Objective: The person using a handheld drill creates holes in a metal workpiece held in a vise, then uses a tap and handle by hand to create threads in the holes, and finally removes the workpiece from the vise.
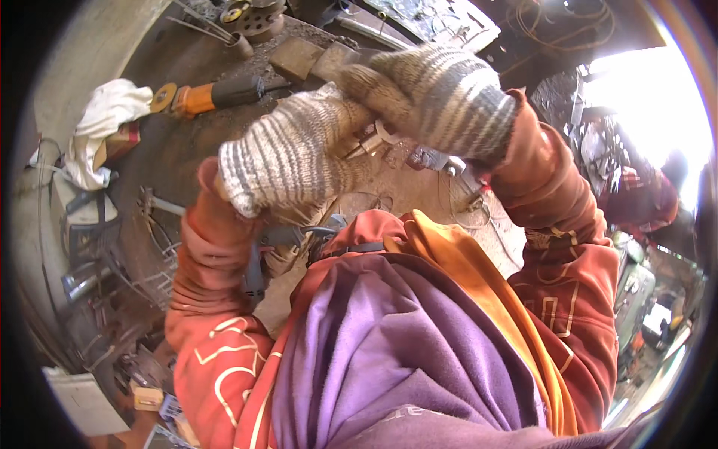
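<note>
Purple cloth (404, 337) nearest us | our gloved left hand (295, 150) and right hand (441, 97) curled, pressed together, right overlapping left; what they pinch, we cannot tell | metal part (366, 144) showing just below where they meet, partly hidden | two blocks (295, 58) just past them | orange grinder (196, 100) left | white cloth (114, 108) farther left

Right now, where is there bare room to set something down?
The brown surface looks mostly bare between the white cloth, orange-and-black grinder and left hand. Beyond the grinder it is crowded: a rectangular block and small cup.
</note>
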The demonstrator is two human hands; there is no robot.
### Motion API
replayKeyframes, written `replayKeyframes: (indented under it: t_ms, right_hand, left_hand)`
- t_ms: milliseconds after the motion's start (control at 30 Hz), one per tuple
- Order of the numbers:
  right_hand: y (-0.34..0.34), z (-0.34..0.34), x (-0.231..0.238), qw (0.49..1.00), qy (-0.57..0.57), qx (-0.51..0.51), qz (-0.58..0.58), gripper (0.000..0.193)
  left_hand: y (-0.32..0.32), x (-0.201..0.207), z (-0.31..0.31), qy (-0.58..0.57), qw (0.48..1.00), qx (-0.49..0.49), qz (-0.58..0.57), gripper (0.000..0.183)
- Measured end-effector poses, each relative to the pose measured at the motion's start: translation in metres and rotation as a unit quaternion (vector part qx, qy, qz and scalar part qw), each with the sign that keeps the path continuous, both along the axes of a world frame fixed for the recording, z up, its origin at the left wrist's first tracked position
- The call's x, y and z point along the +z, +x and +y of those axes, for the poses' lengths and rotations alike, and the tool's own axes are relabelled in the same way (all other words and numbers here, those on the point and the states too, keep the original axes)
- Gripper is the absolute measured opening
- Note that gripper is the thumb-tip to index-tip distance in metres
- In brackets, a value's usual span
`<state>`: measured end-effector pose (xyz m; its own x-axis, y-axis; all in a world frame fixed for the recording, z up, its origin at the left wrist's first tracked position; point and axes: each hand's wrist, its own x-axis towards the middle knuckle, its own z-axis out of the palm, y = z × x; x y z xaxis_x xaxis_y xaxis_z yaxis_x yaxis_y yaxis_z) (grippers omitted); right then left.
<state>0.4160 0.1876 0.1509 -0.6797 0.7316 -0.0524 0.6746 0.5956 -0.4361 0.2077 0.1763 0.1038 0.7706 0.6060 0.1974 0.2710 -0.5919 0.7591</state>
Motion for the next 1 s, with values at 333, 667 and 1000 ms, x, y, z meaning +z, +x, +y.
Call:
replayKeyframes:
  t_ms: [333,667,1000]
  right_hand:
    - [0.042,0.035,-0.004,0.967,-0.218,0.102,0.085,0.037]
    - [0.032,-0.059,-0.011,0.84,-0.359,-0.313,0.258,0.037]
    - [-0.066,-0.113,0.001,0.607,-0.252,-0.643,0.393,0.037]
  left_hand:
    - [0.032,0.03,-0.081,0.011,0.955,0.297,0.011,0.027]
    - [0.029,-0.031,0.038,0.109,0.986,0.094,-0.086,0.026]
    - [0.092,-0.003,0.114,0.143,0.949,-0.246,-0.138,0.034]
